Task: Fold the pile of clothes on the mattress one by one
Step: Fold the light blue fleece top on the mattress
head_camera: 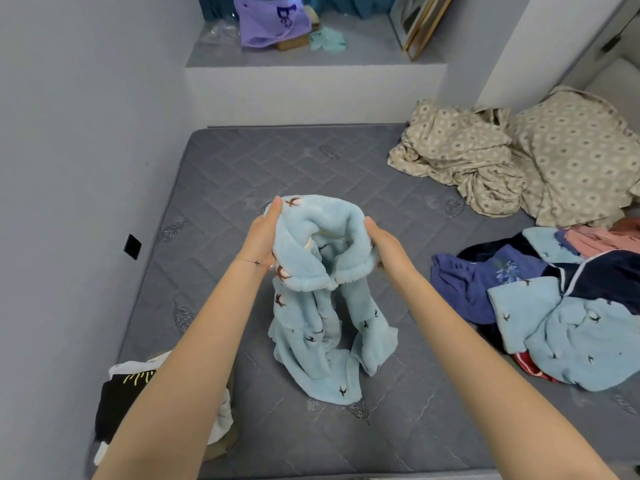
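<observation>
Gripping the rim of a light-blue fleece garment [311, 323], the left hand [262, 234] and right hand [388, 244] each curl round its edge, holding it above the grey mattress [242, 161]; its lower ends rest there. The unfolded pile [571, 323] lies at right.

The garment [318, 306] is done in pale blue, dotted with tiny dark and brown birds. The mattress [277, 161] is grey, quilted in zigzags. The bedding [467, 150] is printed beige with round pale blobs. Navy, purple-blue, pink and red are mixed into the pile [512, 271].
</observation>
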